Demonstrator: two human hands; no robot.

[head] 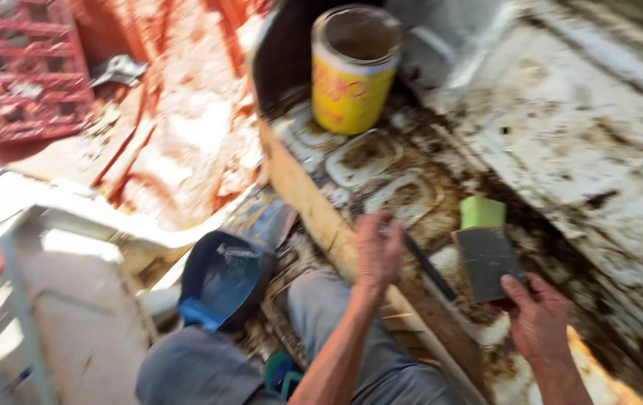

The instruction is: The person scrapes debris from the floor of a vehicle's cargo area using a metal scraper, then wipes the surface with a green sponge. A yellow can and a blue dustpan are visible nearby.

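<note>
View looks down over my knees at a dirty, rusted white metal surface (561,127), prob. a stripped vehicle floor or panel, w/ pressed ribs and dark grime. Picture is motion-blurred.

My right hand (537,319), at approx. 5 o'clock, pinches the near edge of a flat dark grey sanding block (486,259) between thumb and fingers; block lies on the metal, just right of centre. Judging by look: light, stiff, gritty face, so no slip; best held by the edges, as now. A green sponge-like pad (482,212) touches its far end at 12 o'clock of the block; looks soft, squashy.

My left hand (376,251), near centre, rests palm-down w/ fingers loosely spread on the metal by a raised edge. A thin dark stick-like tool (430,268) lies between the two hands; can't tell if the left hand touches it.

At 12 o'clock stands an open yellow can (351,71), upright, well apart from both hands; inside hidden by blur. At 7 o'clock, beside my grey trouser leg (321,304), sits a dark blue bowl-shaped thing (224,277), poss. a cap or scoop. At 10 o'clock a red plastic crate (21,67) on reddish, paint-splashed ground (186,112). At 8 o'clock a pale panel (74,285) in bright sun.

Surface seems rough, flaky, stained; outdoors or open workshop, strong daylight.
</note>
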